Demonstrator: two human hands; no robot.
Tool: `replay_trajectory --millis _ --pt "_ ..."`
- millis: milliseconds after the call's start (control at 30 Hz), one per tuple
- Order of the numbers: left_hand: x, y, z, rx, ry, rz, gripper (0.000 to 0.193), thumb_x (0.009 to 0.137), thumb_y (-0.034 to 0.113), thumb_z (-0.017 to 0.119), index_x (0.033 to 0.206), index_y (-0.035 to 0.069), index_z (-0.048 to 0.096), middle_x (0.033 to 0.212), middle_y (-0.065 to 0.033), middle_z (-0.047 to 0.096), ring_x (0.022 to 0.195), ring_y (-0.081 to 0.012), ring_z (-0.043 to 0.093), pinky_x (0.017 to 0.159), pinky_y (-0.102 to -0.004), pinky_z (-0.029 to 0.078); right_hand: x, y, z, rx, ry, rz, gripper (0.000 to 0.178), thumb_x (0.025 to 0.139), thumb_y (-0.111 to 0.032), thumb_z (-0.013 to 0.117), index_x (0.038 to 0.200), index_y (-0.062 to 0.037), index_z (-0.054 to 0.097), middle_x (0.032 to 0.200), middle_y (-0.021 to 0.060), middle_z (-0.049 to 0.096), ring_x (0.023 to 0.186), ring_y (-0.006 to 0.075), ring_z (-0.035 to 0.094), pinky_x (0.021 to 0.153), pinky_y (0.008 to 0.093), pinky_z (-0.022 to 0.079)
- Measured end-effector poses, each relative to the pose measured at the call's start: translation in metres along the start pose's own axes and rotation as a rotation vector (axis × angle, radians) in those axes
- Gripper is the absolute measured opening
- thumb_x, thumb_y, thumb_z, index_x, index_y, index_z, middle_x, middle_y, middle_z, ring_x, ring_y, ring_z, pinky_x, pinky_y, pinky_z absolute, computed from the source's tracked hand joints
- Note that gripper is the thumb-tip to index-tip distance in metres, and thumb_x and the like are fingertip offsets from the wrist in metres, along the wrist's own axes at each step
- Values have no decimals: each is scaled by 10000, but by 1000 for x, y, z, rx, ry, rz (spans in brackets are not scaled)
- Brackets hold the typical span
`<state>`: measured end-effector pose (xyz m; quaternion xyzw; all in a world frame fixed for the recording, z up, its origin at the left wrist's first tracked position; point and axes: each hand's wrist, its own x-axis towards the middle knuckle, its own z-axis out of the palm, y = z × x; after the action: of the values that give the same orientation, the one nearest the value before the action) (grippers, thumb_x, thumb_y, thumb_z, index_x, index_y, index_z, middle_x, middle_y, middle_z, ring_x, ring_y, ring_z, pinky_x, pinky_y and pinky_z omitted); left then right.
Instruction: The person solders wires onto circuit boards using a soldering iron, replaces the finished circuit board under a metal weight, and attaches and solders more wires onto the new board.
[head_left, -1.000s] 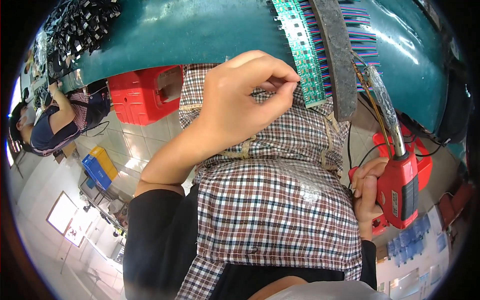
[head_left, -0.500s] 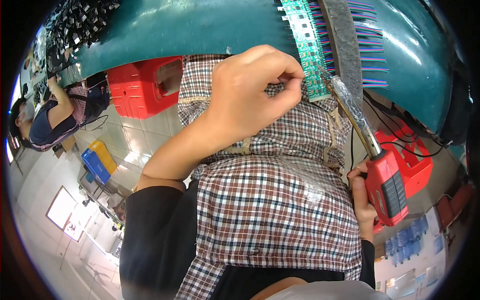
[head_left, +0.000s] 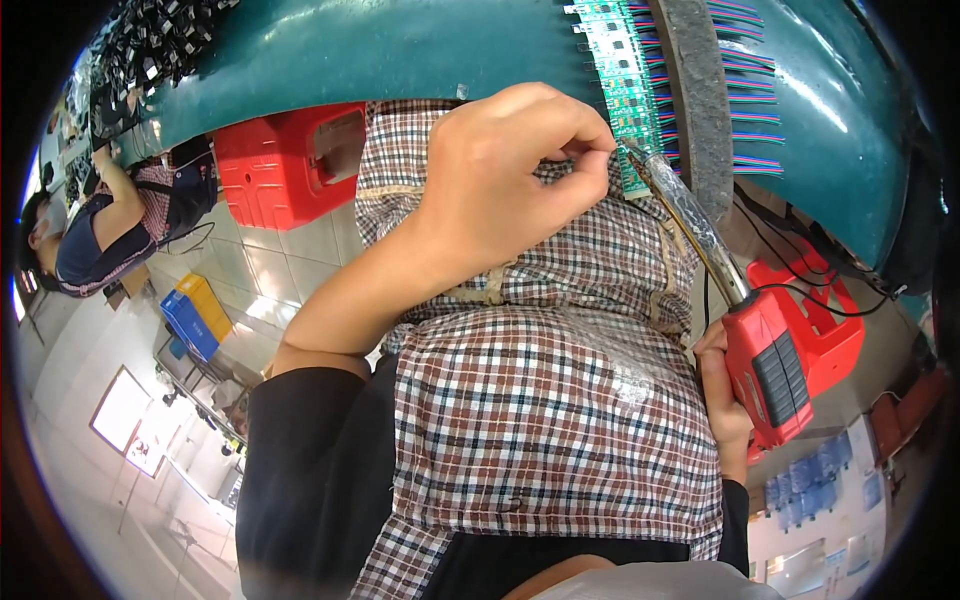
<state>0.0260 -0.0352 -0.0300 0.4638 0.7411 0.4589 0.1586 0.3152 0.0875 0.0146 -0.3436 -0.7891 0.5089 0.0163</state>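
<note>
My right hand [head_left: 722, 395] is wrapped round the red handle of a soldering iron [head_left: 765, 365]. The iron's metal barrel slants up and left, and its tip rests at or just over the near part of a green circuit board strip [head_left: 628, 95]. Close by the tip, my left hand [head_left: 520, 175] is closed in a pinch, thumb against forefinger, beside the strip's left edge. Whatever the pinch holds is too small or hidden to make out. Thin multicoloured wires [head_left: 755, 97] run from the strip's right side, beneath a dark grey bar [head_left: 700, 110].
A teal tabletop [head_left: 380, 55] curves across the far side, bearing a heap of black cables [head_left: 165, 40] at far left. Red stools [head_left: 275, 175] stand under it. Black cords [head_left: 825, 300] hang at right. Another person [head_left: 110, 225] sits at left, near blue and yellow bins [head_left: 198, 315].
The iron's tip has shifted left along the board, nearer my left fingertips. My left hand has edged slightly right, still pinched. The strip and bar appear a little further right.
</note>
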Motion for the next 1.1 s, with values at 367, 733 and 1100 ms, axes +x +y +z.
replay_trajectory --millis 367,733,1100 --pt "0 -2 1 6 -2 8 161 764 -78 771 894 13 739 862 -64 731 732 -120 717 637 -225 599 -4 -2 -3 -26 -13 81 208 789 -53 786 985 -22 724 964 145 724 857 365 711 791 418 570" --pt "-1 -5 6 4 66 7 133 749 35 788 850 104 737 824 -27 721 693 -155 727 581 -273 560 -2 1 -2 8 -12 45 212 799 -54 781 993 -2 714 961 174 714 858 375 708 794 420 564" --pt "-1 -6 6 22 71 26 131 745 35 787 843 105 736 818 -28 722 681 -164 720 577 -279 558 -9 9 -5 -113 7 -34 220 803 -79 797 992 -4 713 962 172 714 877 384 710 830 426 571"
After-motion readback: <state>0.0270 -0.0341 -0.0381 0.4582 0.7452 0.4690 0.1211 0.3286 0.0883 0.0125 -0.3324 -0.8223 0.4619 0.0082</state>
